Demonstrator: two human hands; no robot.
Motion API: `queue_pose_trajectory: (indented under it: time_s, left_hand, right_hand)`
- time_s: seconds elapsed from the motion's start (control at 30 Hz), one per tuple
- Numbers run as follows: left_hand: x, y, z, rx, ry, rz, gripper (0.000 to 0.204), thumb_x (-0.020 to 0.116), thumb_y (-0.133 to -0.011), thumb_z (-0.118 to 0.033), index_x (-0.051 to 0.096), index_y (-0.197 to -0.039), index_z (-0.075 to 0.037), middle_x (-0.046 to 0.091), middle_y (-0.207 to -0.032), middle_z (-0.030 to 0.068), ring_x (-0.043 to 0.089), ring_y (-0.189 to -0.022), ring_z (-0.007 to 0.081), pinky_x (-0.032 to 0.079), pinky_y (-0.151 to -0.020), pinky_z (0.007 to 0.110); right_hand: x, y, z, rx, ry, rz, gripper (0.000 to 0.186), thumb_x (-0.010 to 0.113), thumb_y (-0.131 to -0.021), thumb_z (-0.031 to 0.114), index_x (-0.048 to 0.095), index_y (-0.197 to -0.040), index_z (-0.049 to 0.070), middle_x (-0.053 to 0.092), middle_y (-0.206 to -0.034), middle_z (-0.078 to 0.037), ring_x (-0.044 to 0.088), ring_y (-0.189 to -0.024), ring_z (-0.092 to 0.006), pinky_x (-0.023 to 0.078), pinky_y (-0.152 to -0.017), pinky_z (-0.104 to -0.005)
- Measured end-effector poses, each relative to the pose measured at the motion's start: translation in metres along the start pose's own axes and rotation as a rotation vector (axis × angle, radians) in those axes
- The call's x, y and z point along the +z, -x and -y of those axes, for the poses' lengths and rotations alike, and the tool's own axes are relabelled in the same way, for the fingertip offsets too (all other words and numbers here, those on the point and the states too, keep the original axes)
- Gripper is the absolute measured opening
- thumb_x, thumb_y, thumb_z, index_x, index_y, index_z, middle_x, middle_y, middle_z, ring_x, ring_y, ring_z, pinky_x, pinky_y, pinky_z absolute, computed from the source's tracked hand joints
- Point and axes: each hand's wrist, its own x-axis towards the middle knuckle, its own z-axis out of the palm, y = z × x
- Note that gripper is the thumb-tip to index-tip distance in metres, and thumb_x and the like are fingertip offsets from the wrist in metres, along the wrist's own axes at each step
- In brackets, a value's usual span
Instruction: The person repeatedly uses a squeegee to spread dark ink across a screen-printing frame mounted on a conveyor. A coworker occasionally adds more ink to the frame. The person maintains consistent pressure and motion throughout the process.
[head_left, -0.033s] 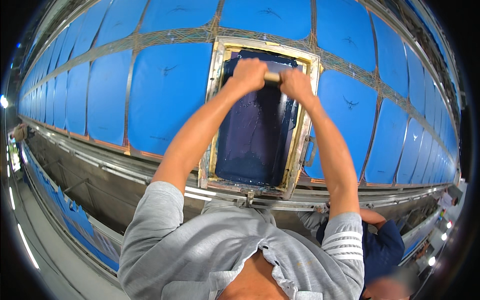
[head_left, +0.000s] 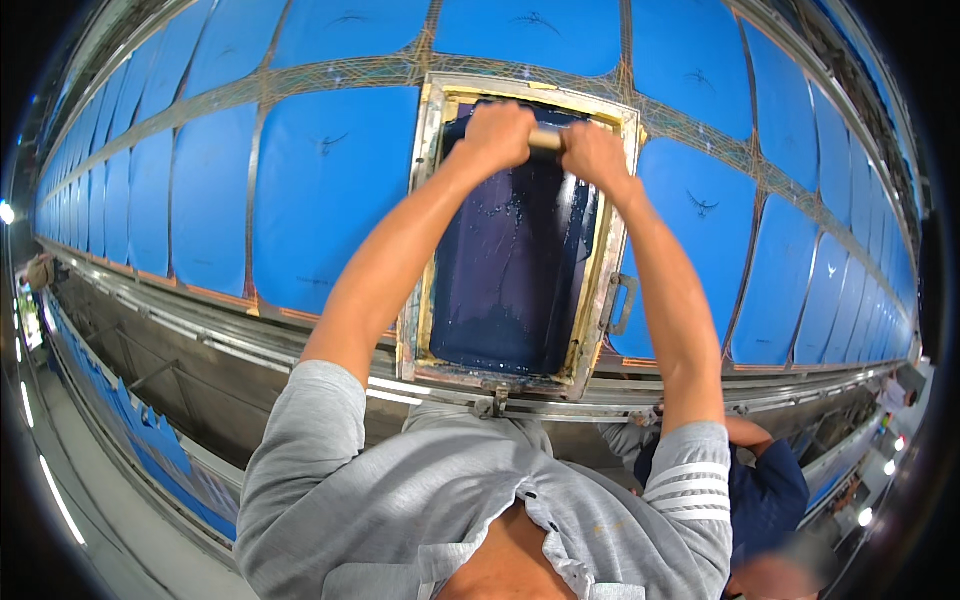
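A screen-printing frame [head_left: 412, 290] lies on the long table, its inside edges lined with yellowish tape. Dark blue ink [head_left: 480, 345] coats the mesh, wet and streaky, with a purplish area in the middle. Near the far end of the frame, my left hand [head_left: 497, 135] and my right hand [head_left: 597, 155] are both closed round the handle of a squeegee [head_left: 546, 139]. Pale wood shows between my fists; the blade below is mostly hidden by my hands and blur. Both arms reach forward over the frame.
Blue fabric panels [head_left: 335, 190] lie in rows along the table to both sides. A metal handle [head_left: 622, 305] sticks out from the frame's right side. A metal rail [head_left: 390, 388] with a clamp [head_left: 494, 400] runs along the near edge. Another person [head_left: 770, 495] is at lower right.
Both my hands have moved slightly farther from me with the squeegee, toward the far end of the frame. The frame stays in place.
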Motion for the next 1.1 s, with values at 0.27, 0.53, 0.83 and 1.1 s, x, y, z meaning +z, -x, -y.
queue_pose_trajectory:
  time_s: [0.27,0.53,0.83,1.1]
  left_hand:
    - [-0.005,-0.058,0.027,0.021,-0.045,-0.038,0.024,0.066,-0.073,-0.010,0.079,-0.092,-0.016,0.073,-0.086,0.0173,0.071,-0.082,0.0382,0.056,-0.073,0.048]
    - [0.021,0.128,-0.031,-0.015,0.011,0.098,0.020,0.067,-0.071,-0.007,0.077,-0.085,-0.016,0.072,-0.078,0.0133,0.071,-0.074,0.0345,0.055,-0.066,0.047]
    - [0.052,0.325,-0.118,-0.015,0.205,0.094,0.031,0.066,-0.069,0.002,0.075,-0.098,-0.005,0.075,-0.097,0.0105,0.072,-0.088,0.0291,0.058,-0.072,0.042]
    - [0.057,0.336,-0.119,0.005,0.139,0.063,0.034,0.066,-0.068,0.003,0.075,-0.100,-0.005,0.075,-0.103,0.0111,0.072,-0.092,0.0287,0.058,-0.075,0.043]
  right_hand:
    - [-0.012,-0.060,-0.025,-0.051,-0.024,-0.064,0.020,0.058,-0.076,0.012,0.075,-0.087,0.010,0.072,-0.085,-0.021,0.070,-0.082,-0.0406,0.057,-0.072,-0.0496]
    - [0.029,0.116,0.061,-0.168,-0.099,-0.118,0.007,0.062,-0.068,0.002,0.066,-0.072,0.006,0.067,-0.078,-0.013,0.068,-0.075,-0.0331,0.055,-0.077,-0.0441]
    - [0.063,0.313,0.133,-0.136,-0.193,0.098,0.019,0.069,-0.074,0.007,0.069,-0.093,0.001,0.065,-0.092,-0.018,0.065,-0.096,-0.0344,0.045,-0.104,-0.0524]
    - [0.102,0.251,-0.017,0.660,-0.415,-0.562,0.047,0.071,-0.088,0.039,0.069,-0.120,0.004,0.069,-0.111,-0.022,0.063,-0.098,-0.0378,0.047,-0.088,-0.0495]
